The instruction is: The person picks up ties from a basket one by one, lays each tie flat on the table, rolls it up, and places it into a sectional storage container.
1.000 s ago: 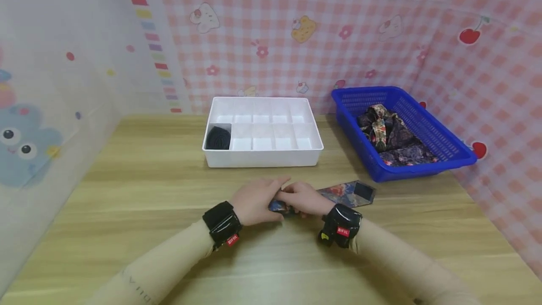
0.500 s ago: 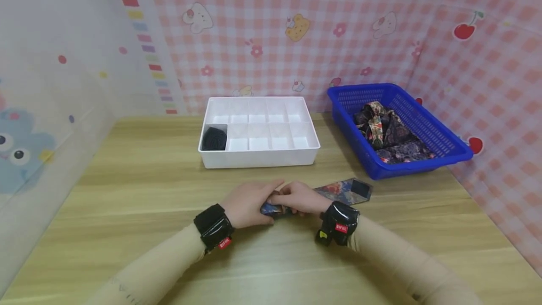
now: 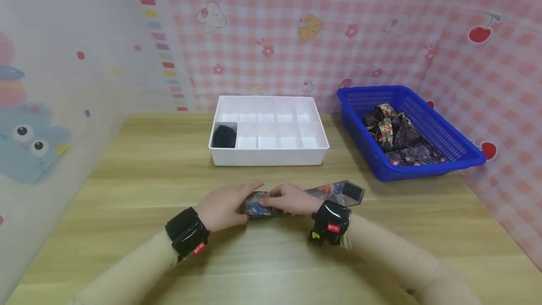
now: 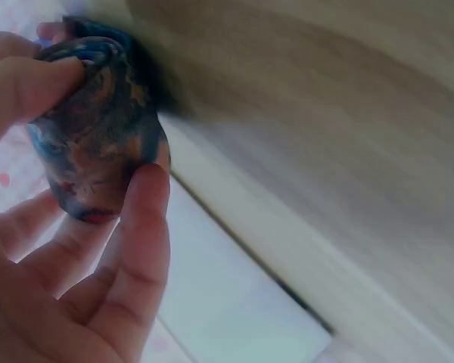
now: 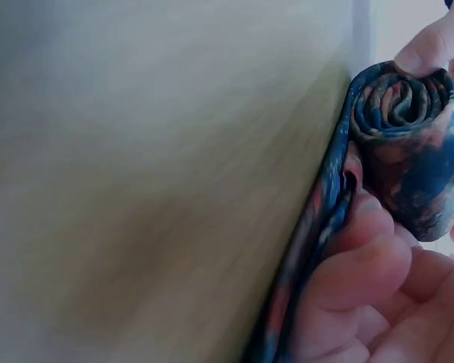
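A floral necktie (image 3: 336, 193) in blue and red lies along the table, its pointed end with a dark patch at the right. Its left part is wound into a roll (image 5: 408, 166), whose spiral edge shows in the right wrist view. My left hand (image 3: 222, 206) holds the roll between thumb and fingers at its left side; in the left wrist view a fingertip presses the floral side of the roll (image 4: 94, 144). Just right of it, my right hand (image 3: 292, 200) pinches the necktie where the roll meets the flat strip. Some right fingers are hidden beneath the hand in the head view.
Behind the hands stands a white divided box (image 3: 271, 156) with a black rolled fabric (image 3: 224, 136) in its front left compartment. A blue basket (image 3: 415, 173) at the right holds several crumpled patterned fabrics (image 3: 398, 133). Patterned cloth walls (image 3: 271, 27) enclose the wooden table (image 3: 271, 267).
Both hands have shifted left along the table, the left one farther. More of the roll shows between them. The necktie's flat end has slid slightly left relative to the box.
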Motion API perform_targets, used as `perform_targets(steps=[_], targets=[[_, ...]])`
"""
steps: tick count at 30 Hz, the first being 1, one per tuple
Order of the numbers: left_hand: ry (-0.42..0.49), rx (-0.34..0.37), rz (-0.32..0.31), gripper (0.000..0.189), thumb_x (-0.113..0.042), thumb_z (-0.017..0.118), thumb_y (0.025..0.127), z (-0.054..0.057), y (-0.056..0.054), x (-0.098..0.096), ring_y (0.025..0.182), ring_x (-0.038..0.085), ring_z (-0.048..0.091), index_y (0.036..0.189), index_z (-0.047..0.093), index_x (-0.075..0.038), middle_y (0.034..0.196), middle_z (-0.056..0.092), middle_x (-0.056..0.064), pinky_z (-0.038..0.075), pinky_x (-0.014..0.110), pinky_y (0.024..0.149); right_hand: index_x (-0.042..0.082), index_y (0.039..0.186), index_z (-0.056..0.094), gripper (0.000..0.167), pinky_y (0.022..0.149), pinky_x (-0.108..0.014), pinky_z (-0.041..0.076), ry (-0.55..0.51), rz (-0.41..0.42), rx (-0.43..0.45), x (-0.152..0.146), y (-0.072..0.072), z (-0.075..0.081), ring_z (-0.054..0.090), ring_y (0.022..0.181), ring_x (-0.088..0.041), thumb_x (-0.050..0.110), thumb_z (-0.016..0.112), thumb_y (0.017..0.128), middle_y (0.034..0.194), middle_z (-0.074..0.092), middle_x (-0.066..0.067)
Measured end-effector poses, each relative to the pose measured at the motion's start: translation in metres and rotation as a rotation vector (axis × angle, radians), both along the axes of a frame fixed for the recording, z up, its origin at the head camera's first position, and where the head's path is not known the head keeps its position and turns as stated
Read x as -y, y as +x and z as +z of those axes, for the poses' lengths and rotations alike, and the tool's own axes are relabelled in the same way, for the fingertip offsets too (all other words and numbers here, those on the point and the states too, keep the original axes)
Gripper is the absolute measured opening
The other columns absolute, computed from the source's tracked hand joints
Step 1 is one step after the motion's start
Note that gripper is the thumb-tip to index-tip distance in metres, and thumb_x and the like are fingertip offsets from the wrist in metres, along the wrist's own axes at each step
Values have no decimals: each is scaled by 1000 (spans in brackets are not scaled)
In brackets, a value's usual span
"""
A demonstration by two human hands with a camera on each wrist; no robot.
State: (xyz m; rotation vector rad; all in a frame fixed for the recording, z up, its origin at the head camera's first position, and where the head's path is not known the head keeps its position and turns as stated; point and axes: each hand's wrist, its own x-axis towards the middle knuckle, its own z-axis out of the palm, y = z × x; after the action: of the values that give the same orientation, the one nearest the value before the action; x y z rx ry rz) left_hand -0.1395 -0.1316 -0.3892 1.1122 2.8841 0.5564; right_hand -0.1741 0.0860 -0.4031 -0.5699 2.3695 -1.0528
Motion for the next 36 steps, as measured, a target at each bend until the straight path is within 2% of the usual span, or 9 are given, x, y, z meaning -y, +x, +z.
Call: perform_targets(steps=[5,12,17,21,25,27,29,33,36], targets=[[31,-25,8,78,-10,75,73,6,2,7,90,22,61,144,43,-6,122,60,14,51,41,77,7,101,56,32,38,-25,40,-51,-47,-52,8,2,-1,51,45,-14,36,66,91,72,58,-2],[118,-41,20,72,-13,75,77,11,-5,1,78,14,54,143,45,-11,124,50,9,49,30,66,10,80,58,21,37,-25,38,-108,-77,-152,3,2,-3,45,43,-11,26,63,93,59,48,2],[321,75,-6,68,-8,70,81,16,-8,-6,82,14,59,144,44,-11,122,46,9,52,25,69,8,83,60,27,37,-25,38,-153,-135,-44,-7,2,-4,46,47,-13,29,51,97,65,52,-1],[505,215,-86,59,1,59,87,14,-10,-14,103,24,63,143,44,-8,128,46,14,52,32,86,6,78,58,53,37,-25,36,-133,-166,38,-16,2,-3,43,44,-14,54,44,97,63,50,-3],[561,260,-162,50,2,51,91,8,-14,-27,114,25,58,140,47,-7,133,48,12,48,36,94,8,72,56,64,37,-25,35,-52,-164,39,-23,0,-2,40,41,-13,69,46,88,55,46,-2],[548,226,-168,45,1,52,91,5,-14,-31,115,22,57,135,52,-6,131,52,9,46,35,96,10,71,56,61,37,-25,35,-30,-164,20,-27,-2,-2,40,40,-13,68,50,87,53,45,0],[488,138,-167,39,0,55,90,2,-13,-34,114,19,56,128,58,-6,127,56,7,45,34,96,10,71,55,57,37,-24,35,-17,-161,8,-31,-3,-3,39,40,-12,64,54,87,53,43,1],[266,-115,-163,28,-6,62,88,-1,-9,-36,112,18,58,115,68,-7,120,63,4,46,35,96,12,71,54,49,38,-24,36,12,-158,-20,-39,-5,-4,39,40,-12,57,59,89,53,42,2],[128,-211,-177,26,-11,65,87,-1,-7,-38,113,21,59,113,70,-5,119,65,7,45,36,98,12,76,58,43,39,-26,38,28,-171,-41,-44,-6,-2,41,42,-13,53,61,89,55,45,2]])
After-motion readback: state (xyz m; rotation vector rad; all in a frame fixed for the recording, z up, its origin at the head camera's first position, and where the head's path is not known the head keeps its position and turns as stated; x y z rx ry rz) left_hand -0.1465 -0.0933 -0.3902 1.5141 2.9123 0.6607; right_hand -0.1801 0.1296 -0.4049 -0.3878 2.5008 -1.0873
